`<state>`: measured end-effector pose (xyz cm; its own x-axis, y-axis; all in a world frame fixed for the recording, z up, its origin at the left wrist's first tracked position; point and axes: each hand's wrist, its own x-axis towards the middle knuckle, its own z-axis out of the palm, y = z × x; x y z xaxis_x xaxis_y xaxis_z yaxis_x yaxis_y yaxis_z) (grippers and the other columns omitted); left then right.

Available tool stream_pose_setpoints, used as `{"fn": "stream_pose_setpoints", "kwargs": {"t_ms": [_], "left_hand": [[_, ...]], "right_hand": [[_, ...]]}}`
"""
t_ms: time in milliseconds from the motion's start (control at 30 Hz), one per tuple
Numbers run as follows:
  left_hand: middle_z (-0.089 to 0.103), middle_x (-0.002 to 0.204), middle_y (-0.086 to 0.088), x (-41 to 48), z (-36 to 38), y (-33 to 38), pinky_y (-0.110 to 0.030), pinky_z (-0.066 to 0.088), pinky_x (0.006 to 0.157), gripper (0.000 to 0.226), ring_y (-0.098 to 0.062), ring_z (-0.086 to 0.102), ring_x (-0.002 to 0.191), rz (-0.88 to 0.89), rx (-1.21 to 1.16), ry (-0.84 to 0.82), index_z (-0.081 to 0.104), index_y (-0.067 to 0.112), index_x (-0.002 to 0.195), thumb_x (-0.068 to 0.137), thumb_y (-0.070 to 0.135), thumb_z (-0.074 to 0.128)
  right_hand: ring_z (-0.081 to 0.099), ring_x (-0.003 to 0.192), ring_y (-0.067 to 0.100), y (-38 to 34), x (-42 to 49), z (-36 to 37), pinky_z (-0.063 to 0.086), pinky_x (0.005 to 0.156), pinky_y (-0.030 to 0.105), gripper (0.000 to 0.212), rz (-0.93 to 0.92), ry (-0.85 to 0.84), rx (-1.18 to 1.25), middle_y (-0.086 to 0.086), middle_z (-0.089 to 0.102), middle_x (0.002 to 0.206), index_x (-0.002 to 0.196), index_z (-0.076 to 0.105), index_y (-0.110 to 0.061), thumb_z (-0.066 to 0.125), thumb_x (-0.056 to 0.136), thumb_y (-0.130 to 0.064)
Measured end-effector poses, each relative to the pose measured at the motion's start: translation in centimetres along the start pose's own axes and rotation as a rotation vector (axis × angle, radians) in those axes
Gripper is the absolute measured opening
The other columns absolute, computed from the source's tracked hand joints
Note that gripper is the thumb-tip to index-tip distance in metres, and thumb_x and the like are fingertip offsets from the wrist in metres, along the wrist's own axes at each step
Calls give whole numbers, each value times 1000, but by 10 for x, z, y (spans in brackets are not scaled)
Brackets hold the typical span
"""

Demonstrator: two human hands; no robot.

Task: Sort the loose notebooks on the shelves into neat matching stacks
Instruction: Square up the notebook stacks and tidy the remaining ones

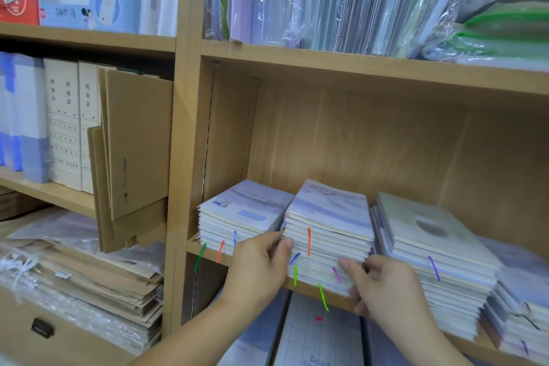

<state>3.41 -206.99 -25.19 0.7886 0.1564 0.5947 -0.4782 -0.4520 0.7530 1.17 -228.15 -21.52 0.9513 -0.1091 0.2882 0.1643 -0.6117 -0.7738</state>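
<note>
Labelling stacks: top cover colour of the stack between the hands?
Stack: pale lavender and white streaks; head view.

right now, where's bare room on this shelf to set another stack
Only overhead, between stack tops and the upper shelf board. Below it's packed: left stack, middle stack (gripped by left hand, right hand), right stack.

The pale oak-look shelf board [356,68] is matt, grained wood. The blue-white paper notebook stack [329,217] looks smooth. Clear plastic sleeves [326,0] above gleam glossy; brown cardboard folders [136,140] are dull.
</note>
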Motion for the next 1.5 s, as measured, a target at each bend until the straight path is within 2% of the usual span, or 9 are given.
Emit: {"fn": "stream_pose_setpoints", "kwargs": {"t_ms": [133,300,400,700,933,1100,1200,1400,1500], "left_hand": [[56,62,5,15,-13,9,-28,30,56,33,-12,50,62,43,248,-48,55,21,74,103,37,53],[66,92,-6,25,-17,19,-34,31,65,28,-23,52,79,48,575,-185,54,18,97,107,41,42],[66,95,-6,25,-16,20,-33,32,66,31,-23,55,83,35,605,-172,58,15,104,108,40,41],[66,81,-5,28,-25,20,-35,35,63,32,-22,56,76,67,532,-241,55,20,81,104,41,48],[58,89,6,53,-41,40,-36,47,69,36,-22,61,93,88,684,-370,55,22,117,101,54,48],[67,109,-3,61,-42,39,-39,50,76,33,-24,61,97,98,690,-504,54,20,115,104,51,46],[66,101,-2,61,-40,38,-40,52,77,35,-23,61,91,96,645,-496,52,22,108,106,52,37],[56,83,2,64,-34,31,-35,38,65,31,-20,53,78,129,604,-431,46,24,91,108,46,32],[54,68,6,58,-46,30,-33,33,59,41,-11,49,65,170,501,-383,49,22,75,107,46,38]], "right_hand": [[65,42,25,-3,3,-5,57,55,42,43,0,12,-59,9,68,56,78,58,-1,60,98,-39],[68,56,26,-2,13,0,57,68,37,44,-28,75,-370,4,68,66,75,53,-15,47,99,-51],[68,63,27,1,17,3,56,70,38,45,-45,97,-434,3,67,66,73,53,-15,47,99,-52],[68,59,27,7,14,-5,58,64,39,49,-51,67,-363,3,66,62,66,53,-16,52,95,-55],[69,68,27,-16,21,-24,58,69,38,45,-61,8,-495,3,68,72,81,52,-20,48,95,-63],[70,70,31,-24,31,-23,60,71,42,48,-38,-55,-528,7,69,78,84,47,-18,37,98,-63],[70,69,33,-21,34,-22,60,69,43,48,-53,-71,-510,9,69,76,84,47,-17,32,100,-60],[70,71,36,-23,32,-22,60,70,43,47,-47,-75,-518,12,70,79,83,49,-18,28,103,-55],[68,63,32,-36,18,-36,60,68,41,65,-51,-55,-565,9,67,65,71,58,-12,29,99,-63]]}}
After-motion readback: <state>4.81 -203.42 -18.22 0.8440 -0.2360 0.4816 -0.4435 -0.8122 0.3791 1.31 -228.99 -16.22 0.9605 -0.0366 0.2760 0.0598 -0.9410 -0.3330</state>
